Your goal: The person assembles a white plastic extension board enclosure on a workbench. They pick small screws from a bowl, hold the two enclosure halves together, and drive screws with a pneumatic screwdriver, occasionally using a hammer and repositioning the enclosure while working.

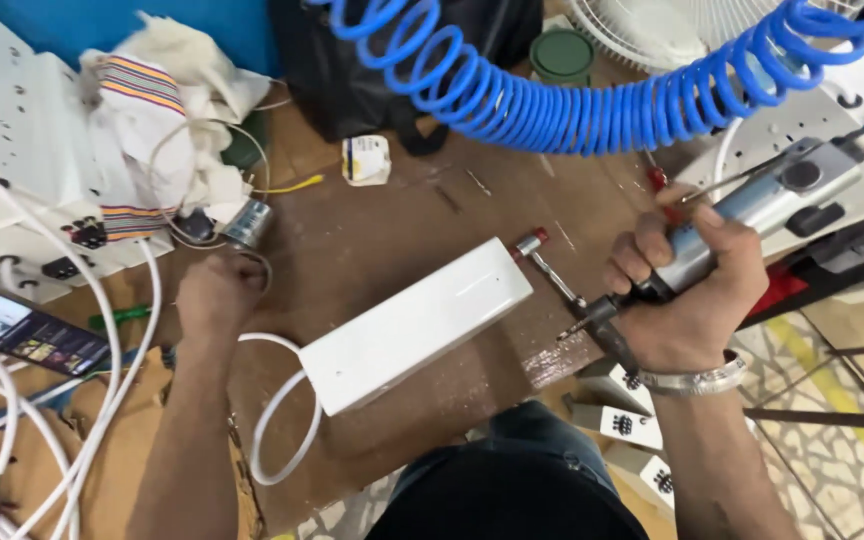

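The right hand [687, 290] is clamped around a grey, cylindrical pneumatic screwdriver [742, 220], its dark tip pointing down and left toward the near right edge of the brown wooden worktop [402, 220]. A blue coiled air hose [572, 100] runs from the tool's far end across the top of the scene. A silver metal bracelet [697, 380] sits on that wrist. The left hand [214, 292] rests as a loose fist on the worktop at the left, fingers curled together near a small silver cylindrical capacitor [248, 222]; whether it grips anything cannot be told. Between the two hands lies a long white rectangular plastic box [417, 325], angled, with a white round cable [277, 430] looping out of its near left end. A red-tipped metal tool [542, 260] lies just beside the box's far right corner. At the far left, a dark smartphone [27, 332] lies among more white cables.
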